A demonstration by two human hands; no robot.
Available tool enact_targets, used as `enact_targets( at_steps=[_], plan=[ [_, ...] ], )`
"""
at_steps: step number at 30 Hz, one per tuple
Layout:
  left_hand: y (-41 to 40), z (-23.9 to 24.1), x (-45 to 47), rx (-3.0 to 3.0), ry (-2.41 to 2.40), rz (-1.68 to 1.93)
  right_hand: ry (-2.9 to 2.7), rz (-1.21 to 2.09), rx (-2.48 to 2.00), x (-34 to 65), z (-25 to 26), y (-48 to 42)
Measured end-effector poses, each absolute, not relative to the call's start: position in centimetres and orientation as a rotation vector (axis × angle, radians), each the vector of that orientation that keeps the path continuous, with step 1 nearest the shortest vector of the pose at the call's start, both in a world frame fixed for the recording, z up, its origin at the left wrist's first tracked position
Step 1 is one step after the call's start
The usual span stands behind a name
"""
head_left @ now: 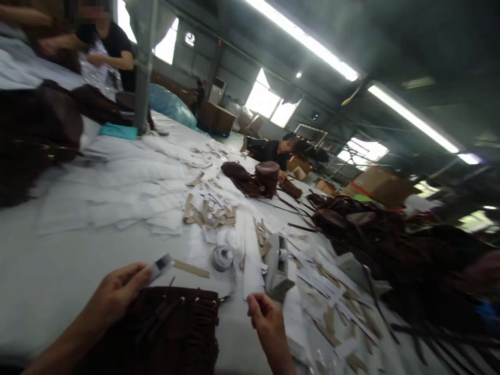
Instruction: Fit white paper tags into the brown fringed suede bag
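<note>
The person's left hand point(119, 289) is closed in a pinch, thumb against fingers, on a small pale tag point(160, 267) with a dark patch, its free end pointing away. The right hand point(267, 319) is loosely curled, thumb and forefinger close together; whether anything thin is between them, I cannot tell. Between and below the hands, at the table's near edge, is a dark brown bag point(183, 328) with a row of brass-coloured eyelets along its top; whether the left hand touches it is unclear.

Just beyond the tag lies a flat tan strip point(191, 268). To its right sit a coiled pale ribbon point(222, 258) and a grey tape dispenser point(278, 268), with scattered paper and tan scraps point(211, 211) around them. White sheets point(117, 179) spread over the left of the white table point(58, 271). More brown bags point(253, 179) lie farther off, and a dark heap point(367, 224) fills the right. Two other people work across the table.
</note>
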State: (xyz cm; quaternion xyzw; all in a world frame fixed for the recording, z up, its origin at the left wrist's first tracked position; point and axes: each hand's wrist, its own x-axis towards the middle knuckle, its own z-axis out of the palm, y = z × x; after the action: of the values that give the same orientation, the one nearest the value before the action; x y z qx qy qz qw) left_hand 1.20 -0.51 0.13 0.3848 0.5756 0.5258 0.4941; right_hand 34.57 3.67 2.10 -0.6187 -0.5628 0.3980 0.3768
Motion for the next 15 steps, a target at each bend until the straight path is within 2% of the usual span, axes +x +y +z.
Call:
enact_targets(
  at_steps=[7,15],
  plan=[
    [-0.8,1.8,2.3,1.052,1.291,1.293,-1.717,1.402,-1.076,20.4,5.8,1.6],
    [-1.5,2.4,2.4,1.099,1.303,1.342,-1.782,1.226,-1.187,16.5,4.0,2.2]
  ],
)
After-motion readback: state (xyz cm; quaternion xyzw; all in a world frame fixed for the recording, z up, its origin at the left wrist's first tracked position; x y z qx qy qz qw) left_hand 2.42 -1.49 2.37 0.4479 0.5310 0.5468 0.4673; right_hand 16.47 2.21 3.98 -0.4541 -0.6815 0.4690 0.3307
